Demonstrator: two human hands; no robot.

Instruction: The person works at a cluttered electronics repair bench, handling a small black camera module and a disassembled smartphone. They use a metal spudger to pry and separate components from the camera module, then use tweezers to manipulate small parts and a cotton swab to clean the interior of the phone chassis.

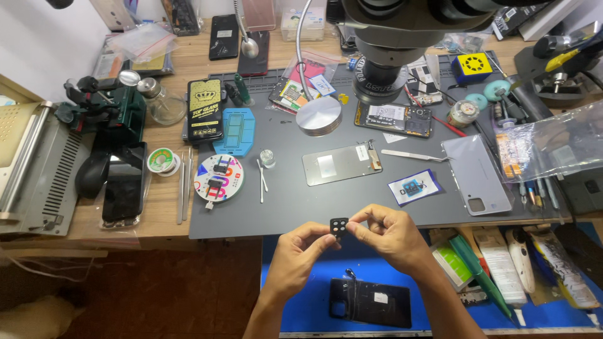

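Black phone back (370, 302): lies flat on the blue surface (301, 314) nearest the person, below and between the wrists, with a small white sticker on it.
Left hand (300, 257): fingers curled, thumb and fingertips pinching the left side of the camera piece.
Right hand (386, 233): fingers bent, thumb and forefinger pinching the right side of the same piece.
Camera piece (338, 227): small black square with round lens holes, held in the air between both hands, just over the near edge of the grey mat.
Grey mat (289, 207): covers the middle of the wooden bench, beyond the hands.
Blue and white packet (414, 188): on the mat just past the right hand.
Grey phone cover (476, 174): flat on the mat's right side, camera cutout toward the person.
Phone frame (340, 164): silvery rectangle in the mat's middle, well beyond the camera piece.
Tweezers (411, 154): lying between the phone frame and the grey phone cover.
Round white disc (218, 177): left on the mat, small black parts resting on it.
Cotton swabs (262, 179): two, crossed, just right of the disc.
Open phone (394, 119): farther back, insides showing, under the microscope.
Microscope (389, 37): large dark body at the top, hanging over the mat's far part.
Metal disc (318, 115): round lamp base left of the open phone.
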